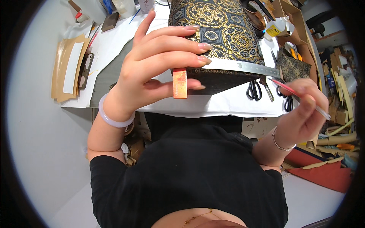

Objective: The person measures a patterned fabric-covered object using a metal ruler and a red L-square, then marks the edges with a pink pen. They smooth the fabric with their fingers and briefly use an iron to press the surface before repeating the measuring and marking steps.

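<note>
A box-like piece (216,22) covered in black, gold and grey brocade lies on the table before me, its dark side facing me. My left hand (152,57) grips a steel ruler (243,67) along its near top edge, fingers on top and thumb below against the dark side. At the ruler's left end hangs a copper-orange block (180,85); my fingers hide whether the two are joined. My right hand (304,106) pinches a slim red pen-like tool (286,86) with a clear rear end. Its pointed tip is close to the ruler's right end.
Black-handled scissors (254,91) lie on the white table covering (228,107), right of the box. A brocade scrap (294,66) and a white bottle (276,28) are farther right. Brown paper sheets (61,72) and a phone (86,71) lie at left. Piled offcuts (342,95) fill the far right.
</note>
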The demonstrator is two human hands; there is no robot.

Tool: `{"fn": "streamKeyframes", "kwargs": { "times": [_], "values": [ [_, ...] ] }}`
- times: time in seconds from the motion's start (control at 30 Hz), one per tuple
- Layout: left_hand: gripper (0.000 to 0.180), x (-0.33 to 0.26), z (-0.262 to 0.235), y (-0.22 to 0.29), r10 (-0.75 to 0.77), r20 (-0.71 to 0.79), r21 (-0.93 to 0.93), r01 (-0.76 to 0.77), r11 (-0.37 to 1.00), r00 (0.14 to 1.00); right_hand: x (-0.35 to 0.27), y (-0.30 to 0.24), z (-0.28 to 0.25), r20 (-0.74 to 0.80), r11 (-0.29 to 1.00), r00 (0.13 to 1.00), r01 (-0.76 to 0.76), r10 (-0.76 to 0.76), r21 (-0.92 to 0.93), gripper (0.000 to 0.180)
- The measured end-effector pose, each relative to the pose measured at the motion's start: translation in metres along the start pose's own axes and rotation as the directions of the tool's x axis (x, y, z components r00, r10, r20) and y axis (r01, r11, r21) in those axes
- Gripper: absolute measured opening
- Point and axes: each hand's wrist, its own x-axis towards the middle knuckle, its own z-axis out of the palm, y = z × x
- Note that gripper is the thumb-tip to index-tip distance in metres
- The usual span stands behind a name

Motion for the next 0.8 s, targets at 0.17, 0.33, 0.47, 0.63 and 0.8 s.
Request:
{"fn": "streamKeyframes", "kwargs": {
  "times": [0.17,0.33,0.47,0.63,0.8],
  "values": [
    [0.019,-0.004,-0.011,0.003,-0.005,0.066,0.107,-0.002,0.994,0.998,-0.02,-0.001,-0.035,-0.204,0.992,0.972,0.112,-0.121,-0.053,0.041],
    [0.028,-0.037,-0.016,0.008,-0.198,-0.313,-0.307,0.098,0.947,0.929,-0.05,-0.02,0.003,0.063,0.951,0.976,0.188,-0.209,0.247,0.041],
    [0.031,-0.087,-0.024,0.02,-0.308,-0.703,-0.18,0.258,0.949,0.641,-0.066,-0.018,0.077,0.58,0.891,0.765,-0.018,-0.279,0.453,0.042],
    [0.033,-0.143,-0.02,0.021,-0.315,-0.43,0.405,0.493,0.77,0.846,-0.111,-0.022,0.158,0.762,0.982,0.623,0.166,-0.177,0.093,0.052],
    [0.034,-0.17,0.003,0.011,-0.426,-0.125,0.615,0.407,0.675,0.896,-0.146,-0.023,0.228,0.758,0.865,0.638,0.301,0.131,-0.403,0.056]
  ]
}}
